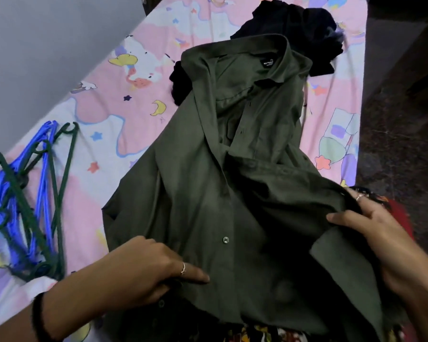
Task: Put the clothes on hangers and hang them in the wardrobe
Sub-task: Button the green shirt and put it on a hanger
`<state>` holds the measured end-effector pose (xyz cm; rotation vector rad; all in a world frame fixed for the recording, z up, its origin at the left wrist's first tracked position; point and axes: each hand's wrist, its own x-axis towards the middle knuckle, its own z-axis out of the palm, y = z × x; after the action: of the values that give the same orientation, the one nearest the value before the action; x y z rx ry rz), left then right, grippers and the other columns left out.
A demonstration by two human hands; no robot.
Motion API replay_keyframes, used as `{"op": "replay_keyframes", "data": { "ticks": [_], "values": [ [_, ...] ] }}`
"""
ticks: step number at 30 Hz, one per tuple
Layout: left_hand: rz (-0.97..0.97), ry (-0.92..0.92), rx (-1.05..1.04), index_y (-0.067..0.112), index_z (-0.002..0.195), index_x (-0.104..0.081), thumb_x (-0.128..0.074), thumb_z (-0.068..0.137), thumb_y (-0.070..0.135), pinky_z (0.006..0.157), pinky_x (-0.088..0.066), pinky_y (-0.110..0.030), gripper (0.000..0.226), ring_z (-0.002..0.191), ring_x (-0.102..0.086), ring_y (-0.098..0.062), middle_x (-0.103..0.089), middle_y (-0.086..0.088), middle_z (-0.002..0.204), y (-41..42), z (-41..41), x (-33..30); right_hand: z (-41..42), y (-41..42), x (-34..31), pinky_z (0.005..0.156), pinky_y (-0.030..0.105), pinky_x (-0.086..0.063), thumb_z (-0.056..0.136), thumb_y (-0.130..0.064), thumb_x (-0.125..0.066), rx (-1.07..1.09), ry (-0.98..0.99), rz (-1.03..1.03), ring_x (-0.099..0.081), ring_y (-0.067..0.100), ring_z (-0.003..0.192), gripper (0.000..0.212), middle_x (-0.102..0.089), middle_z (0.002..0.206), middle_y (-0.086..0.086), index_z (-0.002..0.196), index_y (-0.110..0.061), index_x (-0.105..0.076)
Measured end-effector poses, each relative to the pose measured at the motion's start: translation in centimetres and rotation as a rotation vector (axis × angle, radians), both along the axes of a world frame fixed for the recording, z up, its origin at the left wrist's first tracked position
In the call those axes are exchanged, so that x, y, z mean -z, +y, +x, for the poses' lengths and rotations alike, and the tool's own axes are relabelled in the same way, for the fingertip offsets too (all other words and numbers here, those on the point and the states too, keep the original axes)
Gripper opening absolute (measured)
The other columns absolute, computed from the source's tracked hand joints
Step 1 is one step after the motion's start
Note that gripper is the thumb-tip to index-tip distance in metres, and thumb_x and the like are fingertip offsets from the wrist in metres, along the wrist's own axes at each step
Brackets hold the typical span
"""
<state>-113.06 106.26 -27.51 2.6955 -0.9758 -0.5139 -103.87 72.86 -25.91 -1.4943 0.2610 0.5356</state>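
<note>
Left hand [148, 265]: palm down, fingers curled, ring on one finger, dark wristband | Right hand [371, 233]: thumb extended, fingers curled, ringed.

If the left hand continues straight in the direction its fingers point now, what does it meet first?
The left hand points rightward across the olive shirt, which it already grips near the front edge. Going on, it would slide over more shirt fabric, probably passing below the small button, toward the right hand. Depth is unclear.

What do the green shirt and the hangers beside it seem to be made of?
Green shirt: a thin woven cloth, probably cotton or a blend, matte; it creases softly and drapes where both hands hold it.
Hangers: likely moulded plastic, blue and dark green; the blue ones are glossy, with thin, even bars and hooks.
</note>
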Motion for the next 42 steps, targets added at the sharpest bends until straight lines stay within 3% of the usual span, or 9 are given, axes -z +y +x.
{"op": "replay_keyframes", "data": {
  "ticks": [4, 8, 12, 17, 21, 25, 28, 34, 42],
  "values": [
    [0.076, -0.007, 0.027, 0.061, 0.12, -0.05, -0.041, 0.066, 0.038, 0.044, -0.04, -0.015, 0.059, 0.062, -0.062, 0.003, -0.062, 0.024, 0.079, -0.5, -1.1, 0.3, -0.6, 1.9, 0.3, 0.092, 0.003, -0.039, 0.081, -0.031, -0.072, -0.605, -0.204, -0.381, -0.049, -0.026, 0.101, 0.045, -0.053, 0.115, -0.03, 0.117, -0.038, -0.047],
    [0.317, 0.544, -0.161, 0.064, 0.136, -0.023, -0.051, 0.073, 0.078, 0.09, -0.044, -0.026, 0.071, 0.11, -0.055, -0.005, -0.055, 0.019, 0.113, -2.3, 0.4, -2.0, -2.9, 6.2, 4.8, 0.108, 0.028, -0.037, 0.084, -0.052, -0.064, -0.799, -0.285, -0.683, -0.048, 0.007, 0.127, 0.069, -0.051, 0.138, -0.009, 0.141, -0.029, -0.032],
    [0.179, 0.232, -0.253, 0.041, 0.124, -0.05, -0.029, 0.084, 0.074, 0.088, -0.049, -0.035, 0.055, 0.109, -0.058, -0.01, -0.06, 0.012, 0.117, -4.5, 2.0, -0.4, -6.5, 7.5, 6.7, 0.109, 0.036, -0.034, 0.082, -0.063, -0.058, -0.757, -0.265, -0.847, -0.032, 0.018, 0.138, 0.096, -0.026, 0.151, -0.011, 0.153, -0.032, -0.001],
    [0.089, 0.023, -0.551, 0.027, 0.12, -0.054, -0.037, 0.1, 0.044, 0.087, -0.048, -0.035, 0.032, 0.109, -0.055, -0.014, -0.053, 0.008, 0.112, -8.1, 1.6, 4.1, -8.6, 5.9, 6.8, 0.1, 0.021, -0.038, 0.083, -0.048, -0.066, -0.432, -0.357, -0.651, -0.046, 0.0, 0.121, 0.058, -0.049, 0.129, -0.022, 0.132, -0.036, -0.037],
    [-0.467, 0.385, -0.789, 0.023, 0.095, -0.069, -0.036, 0.096, 0.05, 0.082, -0.048, -0.024, 0.043, 0.086, -0.061, 0.002, -0.067, 0.011, 0.09, -10.3, 1.0, 4.2, -8.3, 4.6, 7.2, 0.083, 0.016, -0.046, 0.093, -0.021, -0.059, -0.105, -0.24, -0.368, -0.064, 0.005, 0.098, 0.01, -0.069, 0.093, -0.012, 0.1, -0.027, -0.063],
    [-0.839, 0.735, -1.094, 0.024, 0.091, -0.07, -0.037, 0.075, 0.062, 0.084, -0.054, -0.02, 0.053, 0.092, -0.067, -0.002, -0.072, 0.007, 0.095, -12.2, 0.5, 3.2, -7.5, 4.8, 5.8, 0.078, 0.023, -0.054, 0.102, -0.024, -0.038, 0.003, 0.07, 0.095, -0.069, 0.017, 0.098, 0.028, -0.074, 0.101, 0.004, 0.111, -0.022, -0.064],
    [-0.999, 0.847, -1.217, 0.015, 0.086, -0.071, -0.05, 0.075, 0.057, 0.078, -0.057, -0.027, 0.048, 0.084, -0.071, -0.017, -0.074, -0.005, 0.091, -12.1, 1.0, 2.4, -7.4, 4.9, 5.1, 0.099, 0.03, -0.048, 0.1, -0.003, -0.042, -0.14, -0.06, 0.077, -0.064, 0.013, 0.112, 0.03, -0.072, 0.112, -0.003, 0.121, -0.019, -0.055],
    [-1.043, 0.846, -1.125, 0.008, 0.108, -0.066, -0.063, 0.087, 0.004, 0.085, -0.057, -0.033, 0.022, 0.095, -0.07, -0.022, -0.074, -0.01, 0.101, -11.5, 1.0, 2.3, -7.9, 5.3, 5.3, 0.089, 0.015, -0.048, 0.084, 0.007, -0.065, -0.219, -0.313, -0.144, -0.061, -0.002, 0.108, 0.051, -0.064, 0.116, -0.012, 0.116, -0.029, -0.047],
    [-1.123, 0.903, -0.904, 0.004, 0.117, -0.063, -0.056, 0.087, -0.007, 0.087, -0.056, -0.03, 0.033, 0.099, -0.067, -0.02, -0.068, -0.019, 0.112, -10.3, 4.4, 0.5, -3.8, 3.4, 3.5, 0.069, 0.013, -0.052, 0.064, 0.008, -0.07, -0.146, -0.189, 0.165, -0.06, 0.003, 0.065, 0.04, -0.064, 0.077, 0.0, 0.091, -0.008, -0.045]
  ]
}}
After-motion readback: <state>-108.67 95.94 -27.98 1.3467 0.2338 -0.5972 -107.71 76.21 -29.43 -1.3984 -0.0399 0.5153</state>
